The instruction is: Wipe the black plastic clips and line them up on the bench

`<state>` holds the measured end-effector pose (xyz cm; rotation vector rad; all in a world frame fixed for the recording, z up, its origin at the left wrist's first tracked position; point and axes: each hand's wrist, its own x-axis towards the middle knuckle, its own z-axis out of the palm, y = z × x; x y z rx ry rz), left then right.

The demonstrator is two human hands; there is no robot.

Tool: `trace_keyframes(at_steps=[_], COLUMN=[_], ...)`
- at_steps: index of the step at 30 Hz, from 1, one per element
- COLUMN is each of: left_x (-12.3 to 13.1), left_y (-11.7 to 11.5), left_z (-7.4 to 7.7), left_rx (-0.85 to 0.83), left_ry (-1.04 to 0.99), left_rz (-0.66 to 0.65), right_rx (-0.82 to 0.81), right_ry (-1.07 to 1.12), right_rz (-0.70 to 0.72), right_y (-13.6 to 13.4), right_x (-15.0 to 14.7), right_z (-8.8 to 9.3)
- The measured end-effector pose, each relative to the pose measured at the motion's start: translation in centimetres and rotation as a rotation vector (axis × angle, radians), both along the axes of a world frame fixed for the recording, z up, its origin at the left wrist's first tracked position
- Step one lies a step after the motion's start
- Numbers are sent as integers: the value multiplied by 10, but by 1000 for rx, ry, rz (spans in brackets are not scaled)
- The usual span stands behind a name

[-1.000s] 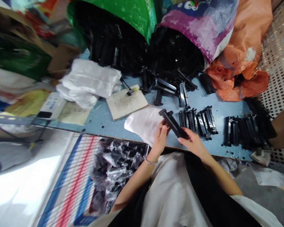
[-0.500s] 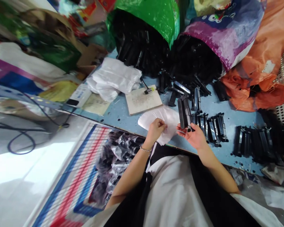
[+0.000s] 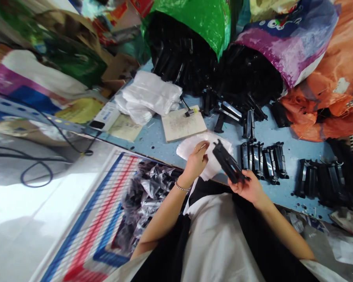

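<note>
My right hand (image 3: pixel 247 186) grips the lower end of a black plastic part (image 3: pixel 228 162), long and narrow with prongs at its top. The part is tilted, its upper end pointing up and left towards my other hand. My left hand (image 3: pixel 197 158) is above a fanned stack of clear plastic bags (image 3: pixel 185 147) at the table's front edge. Its fingers are bent at the film and appear to pinch a bag; the fingertips are partly hidden. Right of the stack, several similar black parts with shiny strips (image 3: pixel 263 160) stand in a row.
Another group of black parts (image 3: pixel 317 178) lies farther right. Behind are a green sack (image 3: pixel 194 19) and a purple sack (image 3: pixel 282 39) spilling black parts. Folded white bags (image 3: pixel 153 94) and a worn board (image 3: pixel 182 125) lie left. Below stands a striped basket (image 3: pixel 85 223) of wrapped items.
The black part in my right hand has tipped left and come closer to my left hand. My left hand's fingers have turned upward over the bags. The view has shifted slightly.
</note>
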<state>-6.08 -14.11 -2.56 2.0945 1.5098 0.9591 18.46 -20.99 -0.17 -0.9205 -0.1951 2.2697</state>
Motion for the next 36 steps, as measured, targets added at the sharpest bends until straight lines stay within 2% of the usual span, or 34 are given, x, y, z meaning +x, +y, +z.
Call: trace_keyframes(at_steps=[2,4,6,8,13,16,18,22,24,27,28,30,31,33,34,36], left_x=[5,11,17,20,12,12,19,31,27,-4,-22,-65,-87,-124,-137,-152], left_y=[-6,-18,-33,-47,-55,-55,-59,-67,-71,-83,-90,-105,-112,-125,-131,-139], left_z=[3,6,10,12,9,9,13,24,34,56,62,68,64,46,31,-1], left_rx=[36,88,129,136,175,215,225,169,134,31,-33,-202,-309,-558,-691,-872], left_ry=[-3,11,18,5,-37,-51,-54,-51,-64,-54,-33,34,87,193,244,308], left_rz=[-16,-79,-180,-236,-51,-61,-149,-378,-413,-340,-310,-273,-265,-181,-128,-33], right_rx=[-162,-246,-236,-177,-67,-19,61,401,609,811,850,903,913,893,874,849], right_ry=[151,311,420,440,462,409,185,-535,-729,-689,-696,-881,-1058,-1444,-1609,-1833], right_rz=[74,100,83,66,30,1,-28,-110,14,310,344,266,188,101,126,277], right_y=[1,11,22,27,15,9,9,2,-6,-10,-7,5,14,32,41,52], right_x=[-2,-11,-22,-29,-32,-38,-47,-61,-59,-40,-31,-9,1,16,19,20], right_z=[-7,-15,-19,-18,-5,-4,-5,0,12,33,38,43,42,34,29,21])
